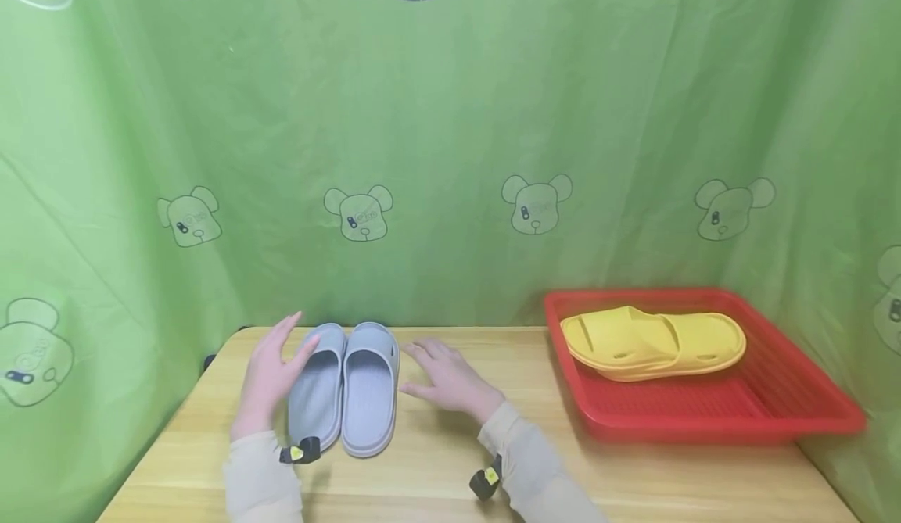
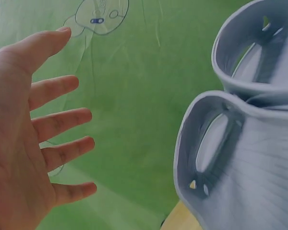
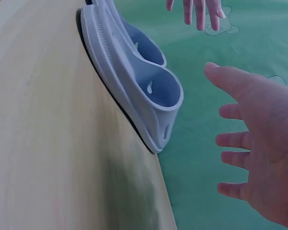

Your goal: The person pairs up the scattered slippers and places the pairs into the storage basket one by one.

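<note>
Two slippers (image 1: 369,410) outside tray (image 1: 704,428) (yellow footwear (image 1: 626,343) inside)

My head view is bright and evenly lit, slightly hazy, with the sleeves (image 1: 262,474) washed pale and lettering on the bear prints (image 1: 363,216) too soft to read. A faint, soft-edged shadow lies on the table (image 1: 401,484) below the right hand (image 1: 450,378). My wrist views look dimmer; in the right one a broad, diffuse shadow darkens the table near the slippers (image 3: 134,81), and the curtain (image 3: 201,191) reads teal.
</note>
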Demonstrator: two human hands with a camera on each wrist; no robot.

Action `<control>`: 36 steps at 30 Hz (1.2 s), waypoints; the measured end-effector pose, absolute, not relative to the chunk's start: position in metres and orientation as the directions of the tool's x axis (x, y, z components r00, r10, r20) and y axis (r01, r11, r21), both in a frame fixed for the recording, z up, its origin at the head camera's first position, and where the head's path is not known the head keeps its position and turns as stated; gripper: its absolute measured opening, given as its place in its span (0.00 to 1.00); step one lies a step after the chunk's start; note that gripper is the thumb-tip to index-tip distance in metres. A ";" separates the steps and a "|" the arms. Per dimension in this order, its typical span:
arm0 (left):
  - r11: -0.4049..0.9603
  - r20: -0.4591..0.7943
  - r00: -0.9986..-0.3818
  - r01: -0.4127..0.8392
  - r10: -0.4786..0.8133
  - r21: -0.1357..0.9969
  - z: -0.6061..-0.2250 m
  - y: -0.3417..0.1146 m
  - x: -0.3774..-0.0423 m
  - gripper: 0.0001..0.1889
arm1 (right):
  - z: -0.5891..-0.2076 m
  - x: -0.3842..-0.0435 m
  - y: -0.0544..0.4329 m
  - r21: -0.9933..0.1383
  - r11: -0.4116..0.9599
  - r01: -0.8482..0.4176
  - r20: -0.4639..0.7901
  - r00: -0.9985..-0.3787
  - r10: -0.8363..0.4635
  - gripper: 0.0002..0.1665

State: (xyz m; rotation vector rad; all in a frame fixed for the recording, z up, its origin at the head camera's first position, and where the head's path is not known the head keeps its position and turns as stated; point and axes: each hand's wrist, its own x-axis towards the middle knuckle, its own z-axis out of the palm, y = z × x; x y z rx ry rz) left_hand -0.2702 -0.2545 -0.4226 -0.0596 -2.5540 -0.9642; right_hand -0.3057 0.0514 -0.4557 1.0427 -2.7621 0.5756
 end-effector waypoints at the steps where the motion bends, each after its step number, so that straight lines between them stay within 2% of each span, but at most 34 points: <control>1: 0.759 0.375 -0.921 0.170 -0.104 0.628 -0.423 -0.256 -0.270 0.37 | -0.456 -0.307 0.049 -0.308 0.688 -0.658 0.248 -0.753 -0.609 0.43; 12: 0.751 0.256 -0.960 0.088 -0.111 0.654 -0.430 -0.267 -0.269 0.41 | -0.457 -0.317 0.025 -0.336 0.676 -0.656 0.180 -0.749 -0.638 0.45; 21: 0.763 0.233 -0.969 0.087 -0.085 0.641 -0.438 -0.269 -0.281 0.42 | -0.463 -0.330 0.009 -0.365 0.657 -0.660 0.155 -0.739 -0.656 0.47; 27: 0.801 0.225 -0.973 0.097 -0.049 0.591 -0.438 -0.271 -0.289 0.42 | -0.466 -0.337 0.001 -0.366 0.658 -0.659 0.131 -0.736 -0.664 0.48; 36: 0.892 0.214 -0.976 0.128 0.036 0.434 -0.440 -0.280 -0.303 0.40 | -0.473 -0.344 -0.005 -0.350 0.664 -0.661 0.113 -0.734 -0.670 0.46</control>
